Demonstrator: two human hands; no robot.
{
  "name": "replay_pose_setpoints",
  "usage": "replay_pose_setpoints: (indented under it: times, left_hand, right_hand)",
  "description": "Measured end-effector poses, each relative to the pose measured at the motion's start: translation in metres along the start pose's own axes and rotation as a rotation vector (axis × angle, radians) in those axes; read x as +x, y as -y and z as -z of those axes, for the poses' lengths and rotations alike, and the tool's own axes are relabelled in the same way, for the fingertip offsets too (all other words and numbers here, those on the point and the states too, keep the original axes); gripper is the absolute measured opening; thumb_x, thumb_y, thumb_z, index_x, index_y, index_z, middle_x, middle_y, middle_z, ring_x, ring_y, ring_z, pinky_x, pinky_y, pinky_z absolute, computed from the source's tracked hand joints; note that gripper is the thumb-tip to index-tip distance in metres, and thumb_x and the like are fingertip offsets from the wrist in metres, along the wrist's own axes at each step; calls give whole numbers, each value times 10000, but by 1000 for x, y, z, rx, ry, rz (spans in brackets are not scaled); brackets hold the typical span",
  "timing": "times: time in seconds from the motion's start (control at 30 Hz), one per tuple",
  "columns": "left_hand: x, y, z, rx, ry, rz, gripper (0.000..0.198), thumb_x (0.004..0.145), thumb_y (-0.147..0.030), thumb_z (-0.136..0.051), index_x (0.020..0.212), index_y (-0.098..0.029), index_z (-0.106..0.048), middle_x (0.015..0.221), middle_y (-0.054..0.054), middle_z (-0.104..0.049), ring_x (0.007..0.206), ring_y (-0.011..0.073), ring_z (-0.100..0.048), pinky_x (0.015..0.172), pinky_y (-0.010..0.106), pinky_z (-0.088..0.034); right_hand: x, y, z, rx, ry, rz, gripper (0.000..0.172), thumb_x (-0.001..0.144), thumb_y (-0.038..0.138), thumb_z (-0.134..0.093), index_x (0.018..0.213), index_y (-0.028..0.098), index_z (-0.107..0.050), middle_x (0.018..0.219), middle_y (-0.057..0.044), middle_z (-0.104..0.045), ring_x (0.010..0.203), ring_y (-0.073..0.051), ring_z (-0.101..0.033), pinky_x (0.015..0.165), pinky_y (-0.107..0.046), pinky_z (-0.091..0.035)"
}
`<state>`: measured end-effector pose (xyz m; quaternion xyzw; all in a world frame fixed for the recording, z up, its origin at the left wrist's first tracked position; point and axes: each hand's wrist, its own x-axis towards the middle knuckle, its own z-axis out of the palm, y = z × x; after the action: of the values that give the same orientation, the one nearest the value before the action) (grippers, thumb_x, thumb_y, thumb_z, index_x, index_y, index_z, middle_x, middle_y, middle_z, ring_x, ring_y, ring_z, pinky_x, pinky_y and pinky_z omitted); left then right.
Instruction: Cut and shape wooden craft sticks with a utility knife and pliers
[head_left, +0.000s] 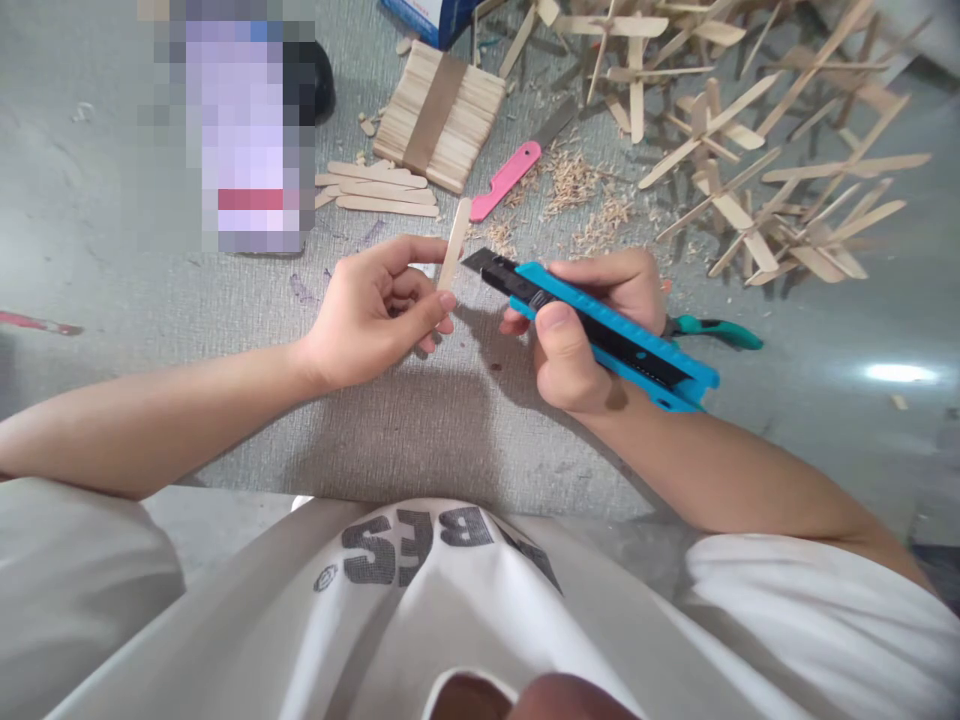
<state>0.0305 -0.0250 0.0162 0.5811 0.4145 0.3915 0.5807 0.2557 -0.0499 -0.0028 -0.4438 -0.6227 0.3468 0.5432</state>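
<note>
My left hand point(382, 305) pinches a flat wooden craft stick point(454, 245) between thumb and fingers, the stick pointing up and tilted slightly right. In my right hand point(592, 330) is a blue and black utility knife point(615, 335), gripped along its handle with the thumb on top. Its short dark blade points left, close to the stick; whether it touches cannot be told. Beyond the stick lies a pink-handled knife point(510, 180) with its blade toward the far right. Wood shavings point(577, 180) are scattered beside that knife.
A banded bundle of craft sticks point(442, 115) and several loose sticks point(382, 188) lie beyond my left hand. Crossed-stick assemblies point(739, 210) crowd the far right. A teal-handled tool point(720, 330) sits behind my right hand. A blurred, pixelated object point(240, 120) stands far left.
</note>
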Motion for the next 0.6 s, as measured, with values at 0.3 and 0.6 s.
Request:
replay_pose_setpoints:
  times: [0.3,0.6]
  left_hand:
    - [-1,6,0,-41,7,16,566,948,-271,-844,1466,-263,-617,774,-33,-766,740,197,-829,733,351,-736]
    - [-1,8,0,9,-3,-25,344,977,-296,-820,1282,-217,-685,849,12,-821,806,193,-848,699,309,-685]
  right_hand:
    - [-4,4,-1,-162,-17,34,271,1027,576,-698,1182,358,-657,891,-17,-772,650,-242,-723,614,-467,-648]
    - [-3,13,1,-290,-31,156,242,1014,519,-728,1199,368,-687,888,-15,-784,672,-252,-743,555,-437,-617]
